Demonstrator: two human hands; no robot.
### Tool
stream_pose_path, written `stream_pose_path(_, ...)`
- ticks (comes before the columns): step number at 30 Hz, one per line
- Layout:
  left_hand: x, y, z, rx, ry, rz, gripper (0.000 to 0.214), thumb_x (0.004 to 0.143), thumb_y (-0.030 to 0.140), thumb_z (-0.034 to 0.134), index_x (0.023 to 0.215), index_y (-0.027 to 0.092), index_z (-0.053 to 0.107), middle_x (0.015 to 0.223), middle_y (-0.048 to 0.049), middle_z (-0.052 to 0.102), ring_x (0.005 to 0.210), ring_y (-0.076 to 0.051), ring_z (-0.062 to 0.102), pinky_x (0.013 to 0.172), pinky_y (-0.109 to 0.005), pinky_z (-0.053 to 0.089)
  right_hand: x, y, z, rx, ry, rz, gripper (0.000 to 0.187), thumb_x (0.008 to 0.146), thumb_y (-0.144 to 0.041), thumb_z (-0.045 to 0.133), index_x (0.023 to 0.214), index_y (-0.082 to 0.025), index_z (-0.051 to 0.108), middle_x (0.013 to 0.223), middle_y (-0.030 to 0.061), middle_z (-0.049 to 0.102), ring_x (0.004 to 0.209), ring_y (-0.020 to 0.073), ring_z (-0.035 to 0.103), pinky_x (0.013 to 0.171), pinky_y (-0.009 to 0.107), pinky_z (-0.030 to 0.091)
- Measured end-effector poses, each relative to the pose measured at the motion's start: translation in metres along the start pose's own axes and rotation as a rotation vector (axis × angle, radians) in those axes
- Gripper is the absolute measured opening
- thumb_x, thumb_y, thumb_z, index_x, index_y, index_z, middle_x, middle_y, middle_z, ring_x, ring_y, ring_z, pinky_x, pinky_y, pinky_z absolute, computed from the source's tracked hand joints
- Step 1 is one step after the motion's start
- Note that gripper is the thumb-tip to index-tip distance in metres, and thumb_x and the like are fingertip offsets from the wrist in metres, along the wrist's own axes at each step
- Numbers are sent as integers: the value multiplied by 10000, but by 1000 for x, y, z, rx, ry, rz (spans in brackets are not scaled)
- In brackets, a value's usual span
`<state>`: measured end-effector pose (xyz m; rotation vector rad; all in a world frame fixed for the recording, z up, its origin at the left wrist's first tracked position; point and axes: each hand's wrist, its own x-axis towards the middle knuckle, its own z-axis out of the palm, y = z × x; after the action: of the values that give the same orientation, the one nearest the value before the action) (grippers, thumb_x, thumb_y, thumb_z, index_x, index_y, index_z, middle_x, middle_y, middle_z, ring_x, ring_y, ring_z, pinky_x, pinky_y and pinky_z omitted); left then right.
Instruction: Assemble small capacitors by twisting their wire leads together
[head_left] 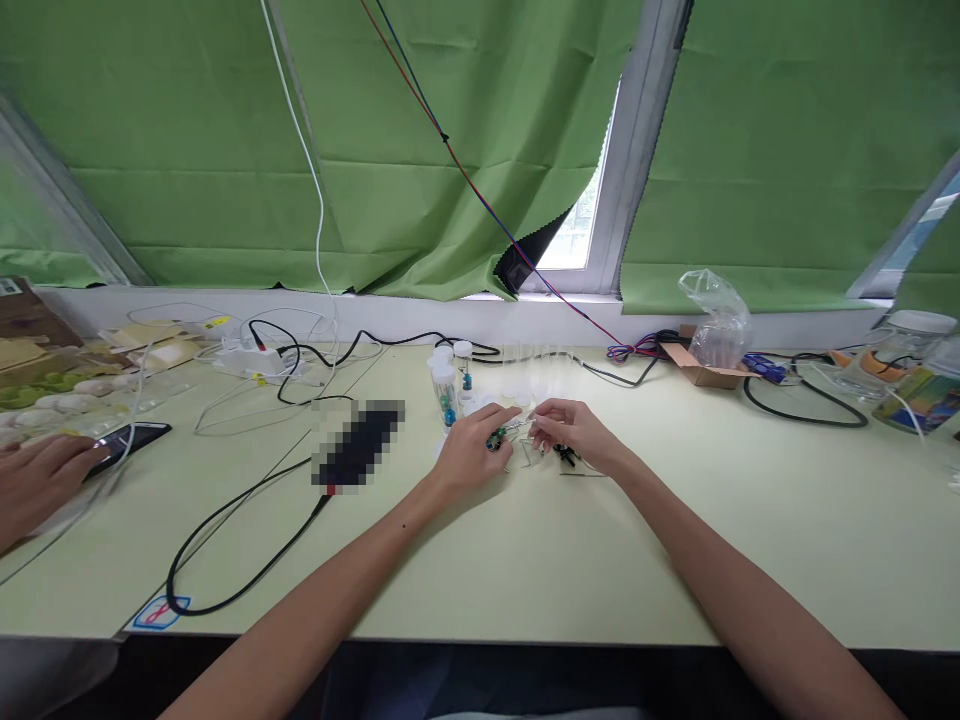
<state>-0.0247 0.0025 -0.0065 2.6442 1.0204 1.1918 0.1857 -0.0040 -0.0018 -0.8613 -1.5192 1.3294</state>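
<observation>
My left hand (474, 446) is curled round a small green part with thin silvery metal ends (496, 438); its exact kind is too small to make out. Close to the right of it, my right hand (568, 430) has thumb and fingertips pinched together at the silvery end, and whatever lies between them is hidden. Small black parts (568, 455) and a thin metal rod (582, 474) lie on the table under my right hand. Just behind my left hand stand clear tubes with white caps (444, 390), with blue and green pieces inside.
A row of clear tubes (536, 370) stands behind my hands. A phone (358, 445) with a black cable lies left. At the far left another person's hand (45, 485) touches a phone (131, 443). Back right are a cardboard box (709, 374) with a plastic bag and clear jars.
</observation>
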Motion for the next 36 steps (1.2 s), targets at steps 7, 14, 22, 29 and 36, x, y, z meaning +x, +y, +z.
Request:
stream_pose_path(7,1,1,-1,21,-56,46,463,738,86,533,1169,205,653,1007,-35,691,834,-162,648,721,-268,499,-3,-5,-12,26,-130,162,314,752,-403,760,927,-153,682,752,43,684,635,129,624,528,235,439)
stream_pose_path(14,0,1,-2,44,-72,138,472,729,72,518,1155,220,660,1000,-35,700,836,-164,654,720,-265,495,-4,-8,-11,44,-154,249,305,725,-384,781,882,-138,690,717,38,670,592,101,580,506,218,415)
stream_pose_path(22,-3,-2,0,72,-97,169,494,709,79,521,1148,248,673,980,-33,707,830,-172,664,691,-265,492,-3,-4,-11,78,-193,303,305,673,-350,828,807,-129,667,691,36,687,547,79,557,564,229,445)
stream_pose_path(29,-4,0,1,96,-92,187,497,692,73,524,1132,244,680,975,-36,709,844,-180,672,677,-264,492,-4,-2,-4,36,-159,323,338,634,-361,857,707,-142,610,604,7,654,487,68,530,490,210,398)
stream_pose_path(36,-5,4,2,128,-99,183,474,699,79,528,1111,256,681,951,-23,707,823,-172,667,596,-252,449,-3,2,-2,17,-145,318,388,601,-382,872,679,-155,568,568,-3,638,457,70,525,433,195,356)
